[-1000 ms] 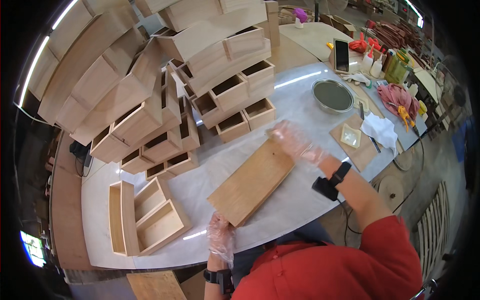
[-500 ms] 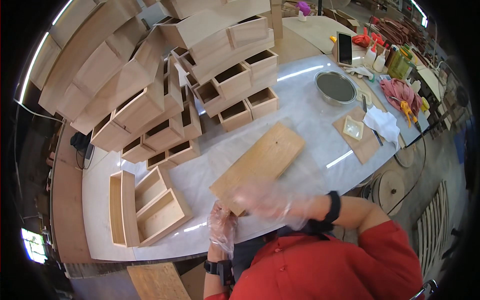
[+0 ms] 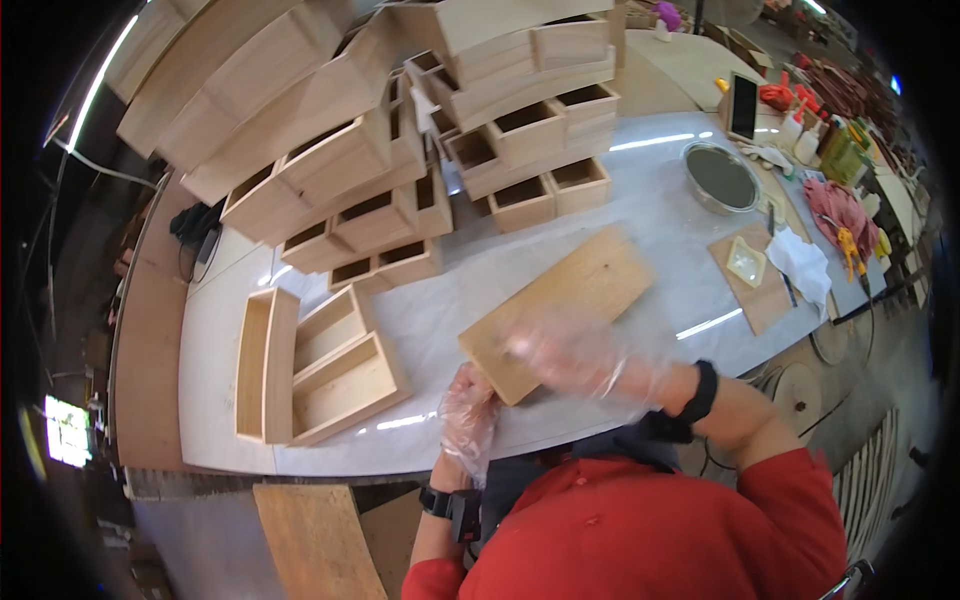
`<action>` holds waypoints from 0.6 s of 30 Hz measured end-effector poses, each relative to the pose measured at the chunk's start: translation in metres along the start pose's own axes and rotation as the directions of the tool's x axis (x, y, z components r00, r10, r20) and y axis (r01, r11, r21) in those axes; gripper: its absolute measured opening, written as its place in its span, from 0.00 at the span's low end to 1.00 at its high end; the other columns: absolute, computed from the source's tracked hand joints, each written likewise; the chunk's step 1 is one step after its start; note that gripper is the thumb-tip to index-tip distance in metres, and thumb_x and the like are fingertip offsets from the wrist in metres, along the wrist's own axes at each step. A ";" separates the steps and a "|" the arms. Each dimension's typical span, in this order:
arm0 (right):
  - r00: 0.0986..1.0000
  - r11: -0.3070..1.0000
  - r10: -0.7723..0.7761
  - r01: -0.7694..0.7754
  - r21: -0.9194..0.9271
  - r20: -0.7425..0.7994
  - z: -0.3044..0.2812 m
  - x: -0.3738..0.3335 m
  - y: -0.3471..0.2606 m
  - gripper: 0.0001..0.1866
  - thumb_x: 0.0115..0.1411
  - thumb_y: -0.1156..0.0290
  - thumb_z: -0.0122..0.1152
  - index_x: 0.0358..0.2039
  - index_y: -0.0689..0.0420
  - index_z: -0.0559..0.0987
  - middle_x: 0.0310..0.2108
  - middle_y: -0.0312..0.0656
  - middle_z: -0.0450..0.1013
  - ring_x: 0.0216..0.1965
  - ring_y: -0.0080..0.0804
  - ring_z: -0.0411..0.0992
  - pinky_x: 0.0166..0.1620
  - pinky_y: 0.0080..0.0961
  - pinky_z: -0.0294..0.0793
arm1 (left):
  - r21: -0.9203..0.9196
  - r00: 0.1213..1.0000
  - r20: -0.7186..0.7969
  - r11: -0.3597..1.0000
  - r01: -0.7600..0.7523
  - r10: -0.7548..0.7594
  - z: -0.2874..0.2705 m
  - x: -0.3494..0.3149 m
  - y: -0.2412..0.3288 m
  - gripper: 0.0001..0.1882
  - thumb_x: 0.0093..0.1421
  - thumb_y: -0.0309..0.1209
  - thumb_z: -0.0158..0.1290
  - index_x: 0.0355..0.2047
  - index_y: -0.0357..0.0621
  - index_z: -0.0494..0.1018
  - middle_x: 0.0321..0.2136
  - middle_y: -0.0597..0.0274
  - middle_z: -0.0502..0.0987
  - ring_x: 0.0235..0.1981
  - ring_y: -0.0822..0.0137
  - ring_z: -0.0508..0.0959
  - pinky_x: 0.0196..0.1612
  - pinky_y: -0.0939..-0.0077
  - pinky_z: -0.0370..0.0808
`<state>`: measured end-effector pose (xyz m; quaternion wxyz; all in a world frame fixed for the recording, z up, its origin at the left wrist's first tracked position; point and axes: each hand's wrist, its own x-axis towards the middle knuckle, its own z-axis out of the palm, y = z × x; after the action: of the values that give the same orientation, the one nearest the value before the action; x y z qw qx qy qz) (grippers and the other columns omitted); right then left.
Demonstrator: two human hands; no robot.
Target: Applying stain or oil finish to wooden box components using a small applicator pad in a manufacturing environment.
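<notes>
The board [image 3: 570, 285] lies slantwise across the near middle of the table [image 3: 430, 335], in front of the person, its near end toward the body and its far end up and to the right; a small dark spot shows near that far end.

In the head view, the left hand [image 3: 468, 408], in a clear glove [image 3: 474, 440], is at the board's near left corner with the fingers curled in; whether they pinch the edge, I cannot tell. The right hand [image 3: 570, 350], gloved alike, is over the near end of the board. It is blurred, so I cannot tell whether it is spread or closed, or whether it touches the wood. Dark straps circle both wrists.

To the left of the board sits an open box [image 3: 283, 375] with one long section and two shorter ones. Behind are a left stack [image 3: 300, 195] and a right stack [image 3: 588, 122] of similar pale boxes.

To the right, a round bowl [image 3: 720, 208] holds something dark grey. Nearer, a small tray [image 3: 745, 262] rests on a brown sheet [image 3: 765, 310], with a white cloth [image 3: 800, 268] just beside it. Farther back a phone [image 3: 742, 106] leans upright, near white bottles [image 3: 790, 132] and a pink cloth [image 3: 838, 210].
</notes>
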<state>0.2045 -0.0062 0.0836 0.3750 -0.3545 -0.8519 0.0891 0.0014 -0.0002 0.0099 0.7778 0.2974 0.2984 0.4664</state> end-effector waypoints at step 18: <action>0.528 0.594 0.743 -0.804 0.041 -0.412 -0.124 -0.120 0.018 0.16 0.59 0.64 0.55 0.43 0.61 0.75 0.28 0.44 0.74 0.25 0.25 0.70 0.31 0.23 0.70 | 0.847 0.864 0.503 0.194 -0.495 0.008 0.019 -0.002 0.034 0.14 0.46 0.26 0.63 0.34 0.42 0.73 0.26 0.60 0.73 0.29 0.63 0.74 0.35 0.71 0.70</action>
<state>0.3577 -0.0876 0.0944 0.4275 -0.7334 -0.5173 0.1086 -0.0045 0.0081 0.0477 0.3794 0.8412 0.3035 0.2372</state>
